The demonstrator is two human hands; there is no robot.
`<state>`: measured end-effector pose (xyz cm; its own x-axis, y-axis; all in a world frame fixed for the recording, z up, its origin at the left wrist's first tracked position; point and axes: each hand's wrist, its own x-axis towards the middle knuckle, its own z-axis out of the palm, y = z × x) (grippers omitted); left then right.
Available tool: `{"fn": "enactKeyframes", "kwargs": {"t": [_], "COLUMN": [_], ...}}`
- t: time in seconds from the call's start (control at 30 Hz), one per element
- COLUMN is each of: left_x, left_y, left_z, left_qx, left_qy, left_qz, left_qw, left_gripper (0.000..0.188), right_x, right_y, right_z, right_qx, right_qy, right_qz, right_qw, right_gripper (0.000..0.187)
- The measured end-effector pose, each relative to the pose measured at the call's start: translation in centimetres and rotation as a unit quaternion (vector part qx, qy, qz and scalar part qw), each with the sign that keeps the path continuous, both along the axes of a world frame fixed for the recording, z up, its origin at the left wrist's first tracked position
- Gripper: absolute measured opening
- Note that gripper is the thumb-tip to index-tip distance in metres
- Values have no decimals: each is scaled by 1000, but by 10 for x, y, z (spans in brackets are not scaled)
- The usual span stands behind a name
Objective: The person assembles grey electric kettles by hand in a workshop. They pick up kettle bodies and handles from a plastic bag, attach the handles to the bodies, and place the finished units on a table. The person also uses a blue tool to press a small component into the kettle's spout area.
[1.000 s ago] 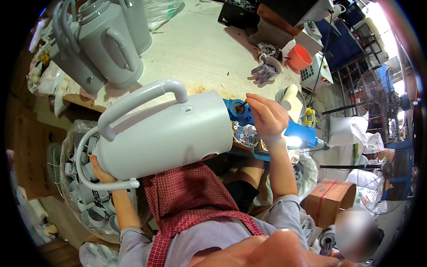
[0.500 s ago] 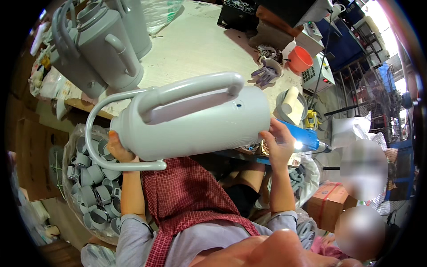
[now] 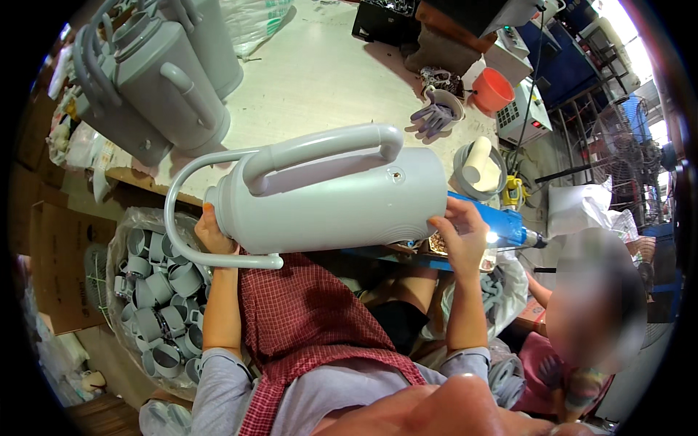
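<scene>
A light grey thermos jug body (image 3: 334, 200) lies sideways between my hands, above the table's front edge. Its long side handle faces up and away, and a curved carrying handle (image 3: 173, 211) loops around the neck end on the left. My left hand (image 3: 212, 231) grips the neck end, with its fingers partly hidden behind the jug. My right hand (image 3: 464, 231) holds the base end, thumb toward me. A small hole with something brownish in it shows near the lower end of the side handle. Beside my right hand lies a blue power screwdriver (image 3: 502, 221) with a bright light.
Several grey jugs (image 3: 171, 80) stand at the table's (image 3: 313, 65) back left. A bag of grey plastic collars (image 3: 156, 291) sits low on my left. To the right are a red cup (image 3: 493, 89), a cup with gloves (image 3: 440, 112) and a round tub (image 3: 480, 171). Another person (image 3: 560, 370) is at lower right.
The jug has shifted slightly right and turned a little about its length, so the hole now shows a brownish filling. Both hands keep hold. The person at right has moved closer.
</scene>
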<state>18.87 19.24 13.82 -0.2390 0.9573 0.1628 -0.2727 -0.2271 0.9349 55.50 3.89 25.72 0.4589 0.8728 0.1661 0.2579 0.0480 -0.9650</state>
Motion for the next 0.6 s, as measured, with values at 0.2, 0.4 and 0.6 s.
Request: {"fn": "enactKeyframes", "kwargs": {"t": [0.2, 0.4, 0.6], "left_x": [0, -15, -16], "left_y": [0, 5, 9], "left_z": [-2, 6, 8], "left_qx": [26, 76, 96], "left_qy": [7, 81, 112], "left_qz": [39, 13, 29], "left_qw": [999, 994, 989], "left_gripper": [46, 49, 51], "right_x": [-18, -25, -19], "right_y": [60, 91, 86], "right_z": [66, 49, 50], "right_qx": [165, 55, 71], "right_qy": [-168, -20, 68], "right_qz": [100, 183, 208], "right_qw": [967, 981, 973], "right_gripper": [50, 42, 36]}}
